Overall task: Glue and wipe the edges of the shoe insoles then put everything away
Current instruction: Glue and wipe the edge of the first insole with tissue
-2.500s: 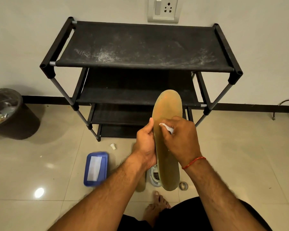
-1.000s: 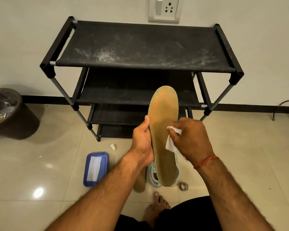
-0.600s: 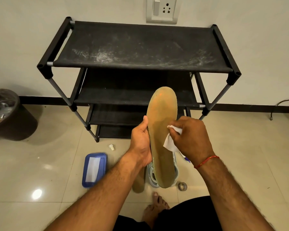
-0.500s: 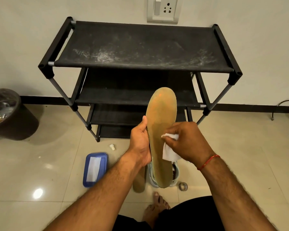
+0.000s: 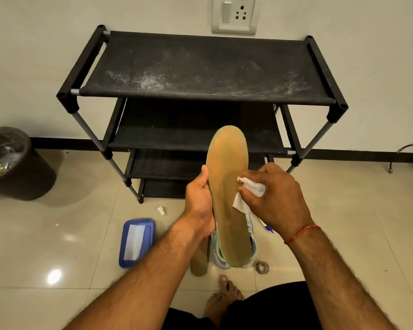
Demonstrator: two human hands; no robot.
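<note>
Clearly the wiping step is in hand. At centre frame the left hand [image 5: 200, 201] grips the insole [image 5: 225, 163] by its left edge, thumb up along the rim and fingers behind. It holds the insole upright, toe end up, in front of the lower shelves of the rack [image 5: 200, 91]. The right hand [image 5: 279, 196] pinches a white tissue [image 5: 249, 195] between thumb and fingertips and presses it on the insole's right edge, about halfway along its length.

By my reading, the next move is to draw the tissue along the rest of that rim, up toward the toe and down toward the heel. Pressure should be light enough not to bend the insole. The left edge lies under the holding hand, so that grip would have to shift before the tissue can reach it.

Much of the task looks undone. A second insole [image 5: 199, 260] lies on the floor at lower centre, just left of a pale shoe [image 5: 252, 246]; whether it has been glued or wiped cannot be told. Putting away would take in several things:
- a blue box [image 5: 129, 260] at lower left;
- a small white cap [image 5: 161, 210] above it;
- a tape roll [image 5: 262, 267] right of the shoe.

The bin [image 5: 34, 177] at the left edge looks the likely place for the used tissue.
</note>
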